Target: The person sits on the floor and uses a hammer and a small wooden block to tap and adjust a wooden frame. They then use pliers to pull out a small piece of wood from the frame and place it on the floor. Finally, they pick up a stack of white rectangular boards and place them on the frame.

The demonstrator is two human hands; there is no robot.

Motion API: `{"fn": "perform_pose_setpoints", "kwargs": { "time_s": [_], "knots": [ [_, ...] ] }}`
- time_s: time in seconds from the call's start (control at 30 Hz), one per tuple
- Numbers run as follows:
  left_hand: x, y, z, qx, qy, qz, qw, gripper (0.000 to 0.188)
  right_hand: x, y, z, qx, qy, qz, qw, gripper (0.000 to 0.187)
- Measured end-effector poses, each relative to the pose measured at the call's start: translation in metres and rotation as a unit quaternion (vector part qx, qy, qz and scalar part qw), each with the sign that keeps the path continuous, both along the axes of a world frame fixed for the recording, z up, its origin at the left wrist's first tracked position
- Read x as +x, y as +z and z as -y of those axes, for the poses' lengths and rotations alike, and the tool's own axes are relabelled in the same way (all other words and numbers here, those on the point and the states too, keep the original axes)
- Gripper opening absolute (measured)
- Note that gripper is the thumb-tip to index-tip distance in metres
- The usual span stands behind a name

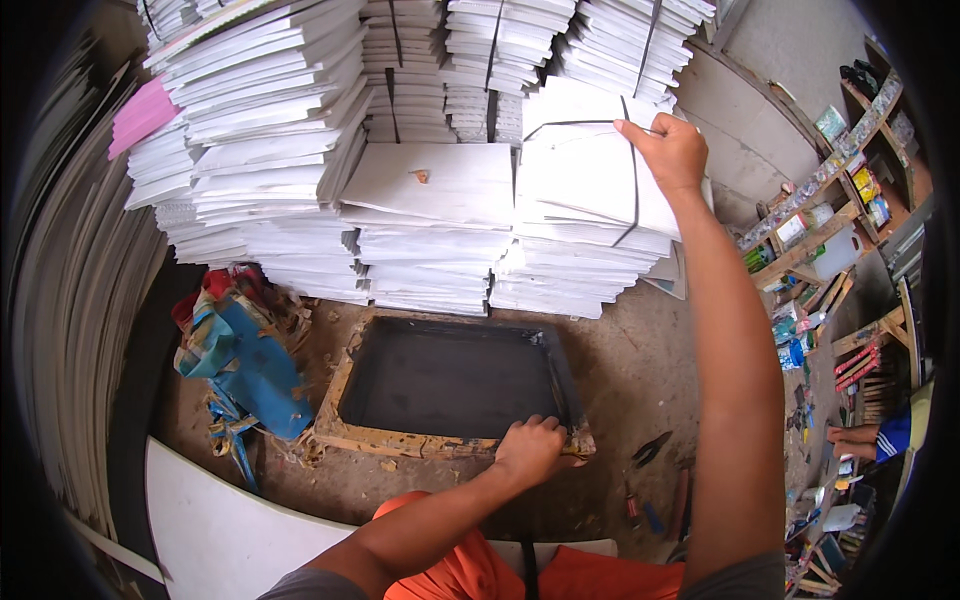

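My left hand (531, 449) is closed over the near right edge of a worn wooden frame (400, 438), which lies on the floor. Inside the frame is a dark, nearly black panel (450, 375). Farther off, my right hand (668, 152) pinches a black strap (628, 160) between thumb and fingers. That strap crosses the top of a bundle of white sheets (575, 165) at the upper right. Beside it stands a lower stack of white sheets (430, 190) with a small brown scrap on top.
Tall paper stacks (270, 130) rise behind. A blue torn bag (250, 350) lies left of the frame; pliers (652, 450) and a screwdriver (632, 508) lie to its right. Cluttered wooden shelves (810, 245) line the right side. A person's bare feet (852, 441) show there.
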State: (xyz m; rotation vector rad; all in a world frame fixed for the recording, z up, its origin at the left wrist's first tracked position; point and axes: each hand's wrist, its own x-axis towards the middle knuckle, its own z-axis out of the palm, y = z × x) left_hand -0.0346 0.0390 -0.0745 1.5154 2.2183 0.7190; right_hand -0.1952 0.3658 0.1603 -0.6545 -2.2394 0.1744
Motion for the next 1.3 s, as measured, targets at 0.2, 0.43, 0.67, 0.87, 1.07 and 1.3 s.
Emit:
{"fn": "perform_pose_setpoints", "kwargs": {
  "time_s": [0.2, 0.43, 0.67, 0.87, 1.07, 1.3],
  "knots": [
    [0.0, -0.004, -0.006, -0.001, 0.008, -0.003, 1.0, 0.049, -0.007, -0.02, 0.016, -0.015, -0.001, 0.096, 0.995, 0.049],
    [0.001, -0.001, -0.008, -0.027, -0.02, -0.039, 0.999, 0.048, 0.05, -0.031, 0.032, 0.174, 0.031, 0.015, 0.984, 0.041],
    [0.006, 0.003, 0.007, 0.006, -0.034, -0.123, 0.992, 0.043, 0.254, -0.123, 0.119, -0.276, 0.226, 0.188, 0.915, 0.065],
    [0.021, 0.078, 0.022, 0.07, -0.062, -0.151, 0.984, 0.039, 0.36, -0.163, 0.19, -0.331, 0.248, 0.082, 0.907, 0.074],
    [0.041, 0.154, 0.018, 0.181, -0.08, -0.133, 0.971, 0.053, 0.392, -0.149, 0.205, -0.351, 0.165, -0.033, 0.921, 0.081],
    [0.045, 0.232, 0.026, 0.247, 0.004, -0.048, 0.968, 0.051, 0.431, -0.117, 0.205, -0.314, 0.104, -0.106, 0.938, 0.094]
  ]
}}
